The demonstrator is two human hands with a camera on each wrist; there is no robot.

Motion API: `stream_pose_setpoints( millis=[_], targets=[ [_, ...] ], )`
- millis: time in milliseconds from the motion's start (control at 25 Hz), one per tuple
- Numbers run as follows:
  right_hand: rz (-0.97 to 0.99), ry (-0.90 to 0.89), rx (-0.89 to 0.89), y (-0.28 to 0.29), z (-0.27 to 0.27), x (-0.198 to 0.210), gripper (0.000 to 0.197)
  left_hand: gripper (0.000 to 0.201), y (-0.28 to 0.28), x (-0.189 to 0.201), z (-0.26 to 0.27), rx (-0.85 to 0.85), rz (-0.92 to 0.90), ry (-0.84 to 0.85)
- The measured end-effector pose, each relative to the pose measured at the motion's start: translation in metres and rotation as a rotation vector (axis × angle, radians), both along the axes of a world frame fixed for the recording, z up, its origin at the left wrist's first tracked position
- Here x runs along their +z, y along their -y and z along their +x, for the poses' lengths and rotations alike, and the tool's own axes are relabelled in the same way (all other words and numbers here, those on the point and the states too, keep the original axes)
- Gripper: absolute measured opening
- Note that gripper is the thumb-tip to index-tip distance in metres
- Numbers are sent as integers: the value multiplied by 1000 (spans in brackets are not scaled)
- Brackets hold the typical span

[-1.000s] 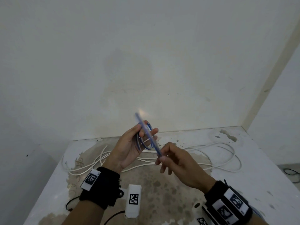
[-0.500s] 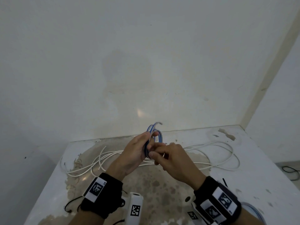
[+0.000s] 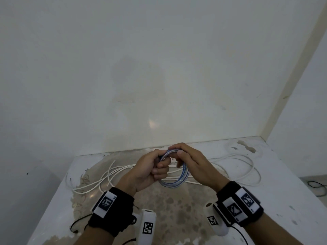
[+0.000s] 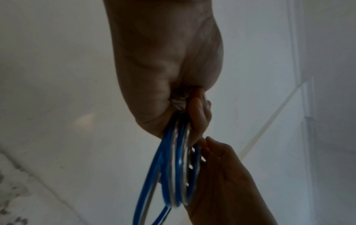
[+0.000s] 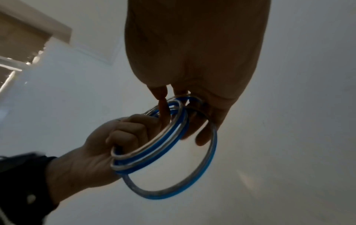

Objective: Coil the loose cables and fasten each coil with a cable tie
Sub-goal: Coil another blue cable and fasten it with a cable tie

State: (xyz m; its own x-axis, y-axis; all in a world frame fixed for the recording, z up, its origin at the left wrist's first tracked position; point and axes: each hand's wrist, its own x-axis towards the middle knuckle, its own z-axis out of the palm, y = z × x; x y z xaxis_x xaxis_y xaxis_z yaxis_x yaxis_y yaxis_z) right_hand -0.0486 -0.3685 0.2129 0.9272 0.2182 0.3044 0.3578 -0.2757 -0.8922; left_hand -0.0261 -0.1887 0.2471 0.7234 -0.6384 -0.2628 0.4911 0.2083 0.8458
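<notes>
A blue-and-clear cable wound into a small coil (image 3: 177, 181) hangs in the air above the table, held by both hands. My left hand (image 3: 152, 167) is fisted round the coil's left side (image 5: 146, 152), its fingers (image 4: 198, 115) curled over the strands (image 4: 173, 175). My right hand (image 3: 191, 161) grips the coil's top right, fingers hooked through the loops (image 5: 192, 115). One loop (image 5: 192, 179) hangs wider than the rest. A long white cable (image 3: 235, 167) lies loose on the table behind the hands. No cable tie is visible.
The worn white table (image 3: 276, 200) meets a plain wall at the back and on the right. Loose white cable loops (image 3: 99, 181) spread to the table's left edge. A black cord (image 3: 316, 187) lies on the floor at the right.
The straight blue cable end that my right hand pulled out a second ago has been wound in. Both hands have closed together on the coil, which has dropped lower.
</notes>
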Motion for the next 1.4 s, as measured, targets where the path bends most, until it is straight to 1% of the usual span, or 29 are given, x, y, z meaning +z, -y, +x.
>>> stream_pose_setpoints(
  millis=[40, 120, 200, 280, 360, 440, 480, 560, 640, 680, 760, 840, 920, 1000, 1120, 1200, 1280, 1360, 1400],
  targets=[
    [58, -8, -32, -2, 1, -2, 28, 27, 0, -2, -1, 2, 11, 11],
    [158, -8, -129, -5, 5, -6, 31, 40, 1, -7, -4, 39, 91, 61],
    [217, -24, -207, -9, 8, -7, 32, 43, 5, -8, -7, 103, 156, 113],
    [286, -101, -186, -16, 6, -9, 31, 38, 9, -6, -7, 188, 136, 80],
    [340, -189, -99, -22, 1, -12, 29, 33, 9, -7, -3, 278, 67, 5],
    [369, -242, -58, -25, -1, -16, 29, 33, 10, -12, -1, 360, 53, -14],
    [392, -242, -83, -26, 0, -17, 28, 31, 11, -16, 0, 401, 79, 4],
    [467, -236, -212, -27, 4, -21, 30, 24, 12, -20, -3, 447, 132, 42],
    [522, -256, -337, -27, 7, -21, 31, 22, 13, -24, -7, 425, 102, 27],
    [530, -277, -367, -28, 7, -21, 32, 22, 14, -24, -9, 420, 82, 27],
    [486, -305, -371, -32, 3, -21, 31, 23, 15, -22, -8, 452, 107, 74],
    [382, -294, -358, -36, -3, -21, 27, 25, 14, -20, -3, 487, 208, 158],
    [303, -253, -313, -37, -9, -21, 29, 31, 11, -19, 2, 460, 326, 259],
    [257, -215, -277, -37, -12, -19, 34, 32, 9, -20, 4, 425, 382, 315],
    [215, -158, -276, -35, -13, -18, 39, 29, 7, -22, 5, 415, 364, 368],
    [196, -126, -290, -32, -13, -20, 39, 27, 5, -23, 7, 425, 374, 451],
    [213, -152, -302, -29, -11, -21, 38, 27, 3, -23, 8, 420, 392, 501],
    [213, -197, -281, -28, -9, -22, 39, 30, 3, -22, 6, 399, 341, 466],
    [218, -212, -257, -29, -8, -22, 39, 31, 4, -21, 4, 390, 276, 414]
  ],
)
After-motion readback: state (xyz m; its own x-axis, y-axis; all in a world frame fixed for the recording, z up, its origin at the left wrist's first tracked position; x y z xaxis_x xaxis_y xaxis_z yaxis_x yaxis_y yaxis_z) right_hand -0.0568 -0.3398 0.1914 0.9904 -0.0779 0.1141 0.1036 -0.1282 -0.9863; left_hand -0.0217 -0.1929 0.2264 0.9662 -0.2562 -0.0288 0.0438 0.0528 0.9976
